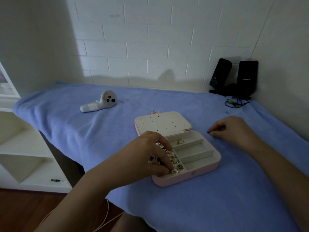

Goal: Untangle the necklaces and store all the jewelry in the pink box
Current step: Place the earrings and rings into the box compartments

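Head view. Pink rectangular jewellery box [200, 174], open, lid flat on far side, mid blue terry cloth [217, 206]. Left hand [147, 154] in left ring section, fingertips pinching small gold ring [175, 171] at near corner. Gold piece [180, 141] in far-right compartment. Right hand [232, 131] on cloth right of box, fingers curled, hold on anything indiscernible. No necklaces visible loose: judged nearly done, closing left. Cloth edge dropping left of box; open room near and right; white plastic handheld controller [98, 102] far left.

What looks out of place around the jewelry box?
Nothing spilled or damaged. The pink box lies open on the blue blanket, rings inside under the left hand. One tiny speck lies loose beyond the right hand, too small to identify.
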